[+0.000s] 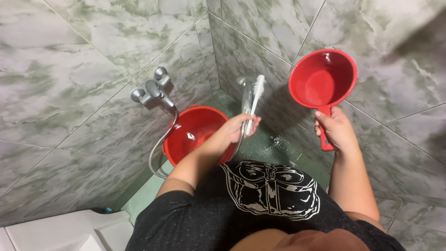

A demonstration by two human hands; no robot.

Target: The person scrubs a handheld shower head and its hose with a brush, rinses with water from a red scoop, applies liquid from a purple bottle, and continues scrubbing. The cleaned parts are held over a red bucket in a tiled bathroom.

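My left hand (pixel 238 130) grips a chrome shower head (pixel 246 95) together with a thin white brush (pixel 256 95), both pointing up toward the tiled corner. A metal hose (pixel 160 144) runs from the shower head down and back to the wall tap (pixel 153 90). My right hand (pixel 337 130) holds a red plastic water dipper (pixel 322 80) by its handle, its open bowl facing me and raised against the right wall. A red bucket (pixel 190 132) with water in it stands on the floor below the tap, just left of my left forearm.
Marbled grey-green tiled walls close in on the left, back and right. The green floor (pixel 267 144) is wet with some foam. A white fixture (pixel 69 230) sits at the lower left. My black printed shirt fills the lower middle.
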